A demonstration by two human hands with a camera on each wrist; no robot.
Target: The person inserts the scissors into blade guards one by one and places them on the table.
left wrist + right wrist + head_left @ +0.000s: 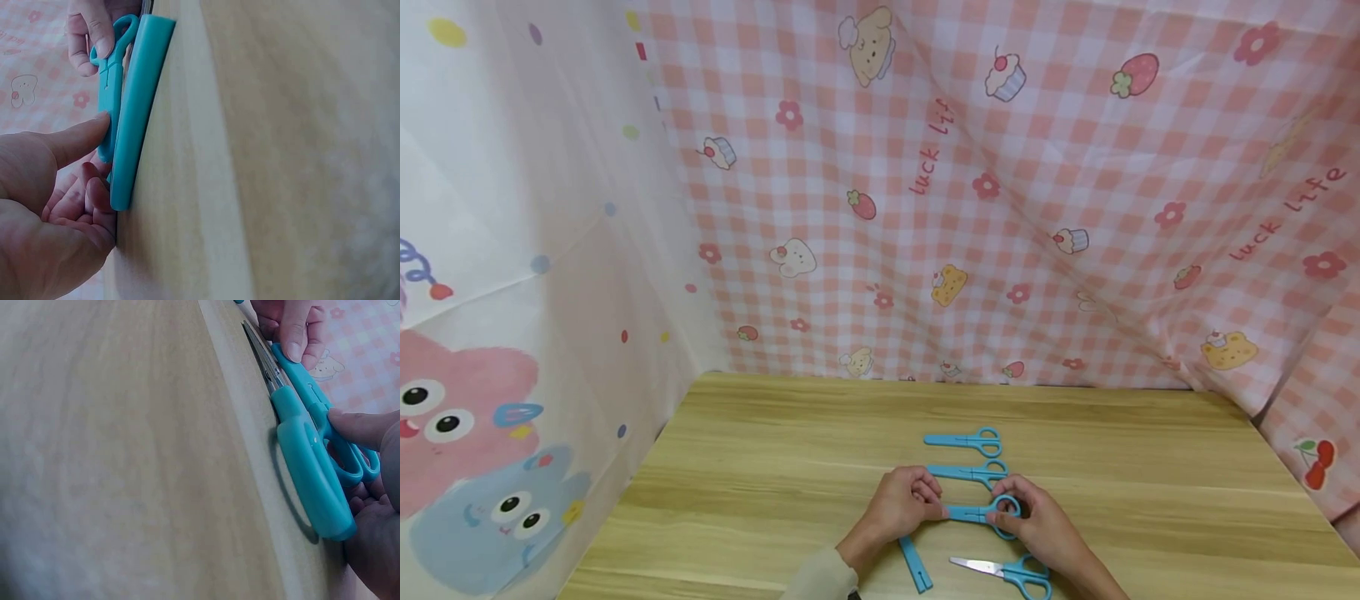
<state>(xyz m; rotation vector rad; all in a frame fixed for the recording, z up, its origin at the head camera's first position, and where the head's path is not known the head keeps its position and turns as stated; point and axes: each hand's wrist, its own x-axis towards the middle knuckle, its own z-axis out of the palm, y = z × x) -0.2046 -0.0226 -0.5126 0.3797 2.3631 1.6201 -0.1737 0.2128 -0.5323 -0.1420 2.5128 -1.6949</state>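
Observation:
Blue scissors [967,513] with their blades in a matching blue sheath lie between my two hands. At the sheath's tip, my left hand [898,502] pinches with thumb and fingers. My right hand [1043,521] holds the handle end, its thumb on the base of the finger loops. Closer to me lies an uncovered pair of scissors [1026,575], silver blades pointing left, beside the right hand. A loose blue sheath [916,567] rests on the table just below the left hand; the left wrist view shows this sheath [142,106] large in front of the held scissors.
Two more sheathed scissors lie behind my hands: a farther pair [951,440] and a nearer pair [958,472]. The wooden table [760,467] meets a pink checked cloth [850,275] at the back and a white printed cloth [580,300] on the left.

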